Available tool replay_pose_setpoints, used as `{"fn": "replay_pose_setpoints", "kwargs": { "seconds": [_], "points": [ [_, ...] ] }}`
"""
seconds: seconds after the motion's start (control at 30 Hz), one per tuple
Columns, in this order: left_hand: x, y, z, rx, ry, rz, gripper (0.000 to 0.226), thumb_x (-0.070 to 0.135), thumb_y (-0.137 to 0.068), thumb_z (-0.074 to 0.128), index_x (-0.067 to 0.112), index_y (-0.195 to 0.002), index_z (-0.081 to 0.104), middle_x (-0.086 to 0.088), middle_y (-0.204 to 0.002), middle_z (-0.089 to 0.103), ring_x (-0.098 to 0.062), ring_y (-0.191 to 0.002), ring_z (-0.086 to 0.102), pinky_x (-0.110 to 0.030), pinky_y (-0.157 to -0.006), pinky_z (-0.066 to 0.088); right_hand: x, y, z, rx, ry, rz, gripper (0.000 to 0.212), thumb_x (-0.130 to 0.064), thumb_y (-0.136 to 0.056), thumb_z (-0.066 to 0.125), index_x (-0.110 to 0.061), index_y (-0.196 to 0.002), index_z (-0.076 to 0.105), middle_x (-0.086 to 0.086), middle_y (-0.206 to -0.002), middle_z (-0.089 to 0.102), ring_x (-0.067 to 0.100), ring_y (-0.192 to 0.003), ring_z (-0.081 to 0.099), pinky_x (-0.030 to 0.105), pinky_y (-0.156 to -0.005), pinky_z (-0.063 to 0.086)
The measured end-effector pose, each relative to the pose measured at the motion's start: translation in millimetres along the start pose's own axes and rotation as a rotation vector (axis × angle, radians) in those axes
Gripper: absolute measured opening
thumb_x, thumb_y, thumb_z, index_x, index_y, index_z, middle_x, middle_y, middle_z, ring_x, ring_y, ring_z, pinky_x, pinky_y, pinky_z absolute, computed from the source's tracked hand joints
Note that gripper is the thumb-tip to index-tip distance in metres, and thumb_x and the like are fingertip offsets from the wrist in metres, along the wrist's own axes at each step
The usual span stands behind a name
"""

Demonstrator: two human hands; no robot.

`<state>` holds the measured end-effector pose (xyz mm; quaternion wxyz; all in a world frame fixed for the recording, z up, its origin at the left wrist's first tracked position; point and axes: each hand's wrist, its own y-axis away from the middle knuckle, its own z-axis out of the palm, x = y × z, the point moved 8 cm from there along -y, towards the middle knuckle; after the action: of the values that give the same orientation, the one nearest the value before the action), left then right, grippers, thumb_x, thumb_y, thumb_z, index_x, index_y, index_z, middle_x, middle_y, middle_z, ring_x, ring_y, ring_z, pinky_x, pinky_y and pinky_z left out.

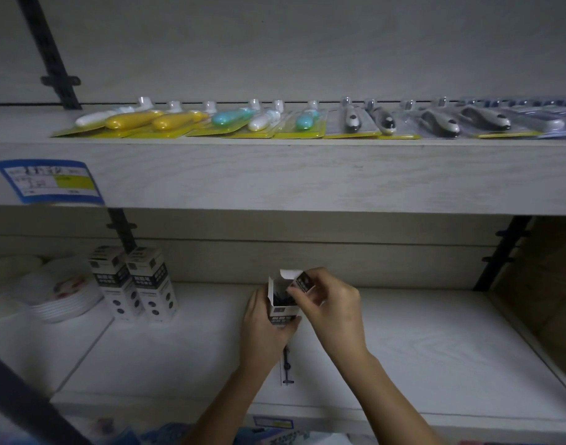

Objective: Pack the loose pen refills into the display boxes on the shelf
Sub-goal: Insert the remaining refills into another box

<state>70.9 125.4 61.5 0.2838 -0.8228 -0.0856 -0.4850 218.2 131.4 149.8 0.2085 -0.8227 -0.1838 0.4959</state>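
Left hand [264, 319] clamps the box [283, 303]; right hand [329, 303], at three o'clock, pinches its lid flap, probably. Fold squarely, keeping refills [283, 297] clear.

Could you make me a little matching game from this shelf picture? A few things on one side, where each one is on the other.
Things:
1. open box
2. two shut boxes
3. blister packs
4. plates

Places:
A. lying in a row on the upper shelf
B. stacked at the far left of the lower shelf
C. held between the left hand and right hand
D. standing side by side, right of the plates

Pairs: 1-C, 2-D, 3-A, 4-B
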Motion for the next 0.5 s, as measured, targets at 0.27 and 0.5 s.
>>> {"fn": "replay_pose_setpoints", "kwargs": {
  "seconds": [0.27, 0.5],
  "points": [
    [-1, 1, -5, 0.009, -0.004, 0.020, 0.047, 0.020, -0.060, 0.081, 0.021, -0.099, 0.054, 0.002, -0.090, 0.058, -0.016, -0.086, 0.059, -0.038, -0.068, 0.053, -2, 4, 10, -0.009, -0.052, -0.035, 0.016, -0.029, -0.077, 0.074, -0.021, -0.090, 0.067, -0.013, -0.077, 0.068, 0.001, -0.069, 0.063, 0.010, -0.063, 0.050],
    [-10, 0, -13, 0.033, 0.036, -0.005, 0.057, 0.019, -0.058, 0.085, 0.017, -0.106, 0.056, 0.001, -0.096, 0.059, -0.015, -0.091, 0.061, -0.036, -0.073, 0.055, 13, 6, 5, 0.056, -0.106, 0.055, 0.004, -0.027, -0.084, 0.066, -0.028, -0.082, 0.063, -0.014, -0.071, 0.064, 0.003, -0.069, 0.061, 0.011, -0.057, 0.046]
  ]
}}
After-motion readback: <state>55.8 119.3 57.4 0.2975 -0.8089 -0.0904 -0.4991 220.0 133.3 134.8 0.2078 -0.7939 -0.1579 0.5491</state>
